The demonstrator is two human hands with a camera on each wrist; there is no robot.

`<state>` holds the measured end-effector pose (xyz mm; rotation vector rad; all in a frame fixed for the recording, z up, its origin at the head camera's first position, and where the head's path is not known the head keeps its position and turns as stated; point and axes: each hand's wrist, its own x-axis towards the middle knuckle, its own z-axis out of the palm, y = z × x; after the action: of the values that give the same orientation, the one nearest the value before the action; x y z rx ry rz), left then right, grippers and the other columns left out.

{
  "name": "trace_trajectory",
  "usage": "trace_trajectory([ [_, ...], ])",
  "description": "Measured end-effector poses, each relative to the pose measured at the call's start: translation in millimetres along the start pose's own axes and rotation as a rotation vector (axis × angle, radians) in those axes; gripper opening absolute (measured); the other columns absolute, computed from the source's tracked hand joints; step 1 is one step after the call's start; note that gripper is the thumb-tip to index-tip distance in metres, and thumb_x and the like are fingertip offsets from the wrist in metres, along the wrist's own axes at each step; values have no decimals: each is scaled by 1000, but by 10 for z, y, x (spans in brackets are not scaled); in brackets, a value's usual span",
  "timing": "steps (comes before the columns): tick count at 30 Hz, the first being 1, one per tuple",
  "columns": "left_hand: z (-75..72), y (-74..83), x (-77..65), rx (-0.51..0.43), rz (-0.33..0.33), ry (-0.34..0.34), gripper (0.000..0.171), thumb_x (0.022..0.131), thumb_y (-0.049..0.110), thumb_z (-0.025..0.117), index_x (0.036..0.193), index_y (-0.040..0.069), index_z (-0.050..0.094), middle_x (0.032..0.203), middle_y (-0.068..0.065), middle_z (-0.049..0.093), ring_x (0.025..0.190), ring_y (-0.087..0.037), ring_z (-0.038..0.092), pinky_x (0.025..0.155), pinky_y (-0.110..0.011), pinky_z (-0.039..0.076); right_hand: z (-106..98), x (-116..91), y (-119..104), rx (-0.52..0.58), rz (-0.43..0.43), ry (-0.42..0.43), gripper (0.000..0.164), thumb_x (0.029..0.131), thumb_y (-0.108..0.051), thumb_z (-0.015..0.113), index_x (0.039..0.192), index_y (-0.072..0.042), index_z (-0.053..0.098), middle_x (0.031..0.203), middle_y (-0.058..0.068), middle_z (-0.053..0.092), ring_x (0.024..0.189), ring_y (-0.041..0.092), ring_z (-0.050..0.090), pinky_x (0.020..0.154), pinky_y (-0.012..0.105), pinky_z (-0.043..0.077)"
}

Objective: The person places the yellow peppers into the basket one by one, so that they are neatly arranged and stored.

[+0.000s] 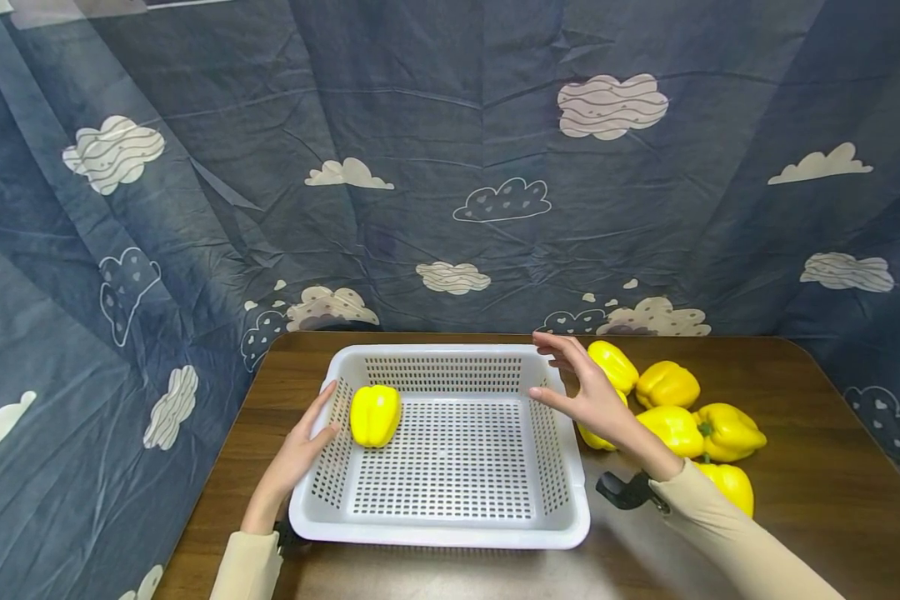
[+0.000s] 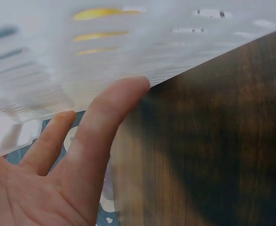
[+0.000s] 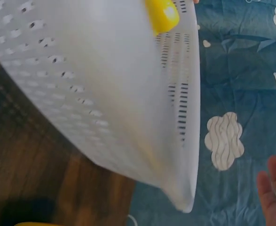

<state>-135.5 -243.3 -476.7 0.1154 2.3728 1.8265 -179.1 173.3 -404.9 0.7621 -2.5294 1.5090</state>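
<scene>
A white plastic basket with slotted walls stands on the table. One yellow bell pepper sits inside it, near the left wall. My left hand rests at the basket's left rim with its fingers extended. In the left wrist view, that thumb lies against the outer wall. Over the right rim, my right hand is held up with fingers spread and nothing in them. Several more yellow bell peppers lie on the table to the right, partly hidden by the right hand and forearm.
The brown wooden table carries everything. A dark blue cloth with cloud prints hangs behind the table and along its sides. Dark wrist straps sit near both cuffs of the cream sleeves.
</scene>
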Motion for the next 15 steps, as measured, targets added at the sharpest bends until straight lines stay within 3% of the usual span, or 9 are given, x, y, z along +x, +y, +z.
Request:
trace_trajectory([
  [9, -4, 5, -10, -14, -11, -1, 62, 99, 11, 47, 153, 27, 22, 157, -15, 14, 122, -50, 43, 80, -52, 53, -95, -214, 108, 7, 95, 31, 67, 84, -12, 73, 142, -10, 39, 140, 8, 43, 122, 27, 44, 102, 41, 35],
  [15, 0, 4, -4, -14, -13, 0, 63, 99, 12, 49, 154, 27, 21, 157, -16, 15, 122, -50, 43, 80, -52, 53, -155, -340, 226, -51, 88, 58, 68, 83, -13, 74, 142, -9, 41, 141, 10, 44, 125, 31, 42, 100, 40, 36],
])
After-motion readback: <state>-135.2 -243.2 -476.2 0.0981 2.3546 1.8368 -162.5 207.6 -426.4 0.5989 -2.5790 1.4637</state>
